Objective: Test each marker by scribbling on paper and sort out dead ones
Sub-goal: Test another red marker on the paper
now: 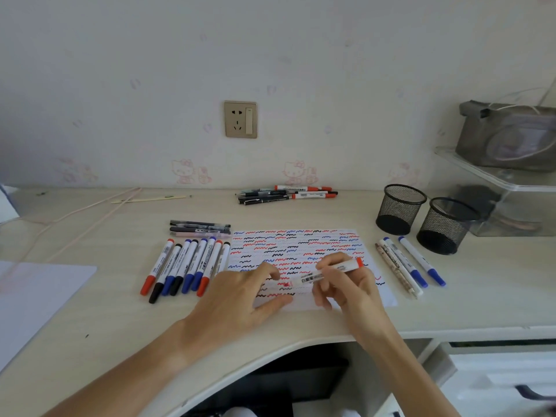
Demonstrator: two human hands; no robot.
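Note:
A sheet of paper (304, 245) covered with red, blue and black squiggles lies in the middle of the desk. My right hand (346, 284) grips a white marker with red ends (325, 273), uncapped, its red tip down on the paper's lower part. My left hand (240, 296) rests flat on the paper's lower left corner, fingers spread. Left of the paper lies a row of several capped markers (186, 266) in red, black and blue. To the right of the paper lie several blue markers and pens (409, 263).
Three dark pens (200, 228) lie above the marker row. A pile of pens and red markers (288, 194) sits by the wall. Two black mesh cups (400, 209) (445, 225) stand at the right, beside a clear organiser (511, 188). Another white sheet (33, 299) lies at far left.

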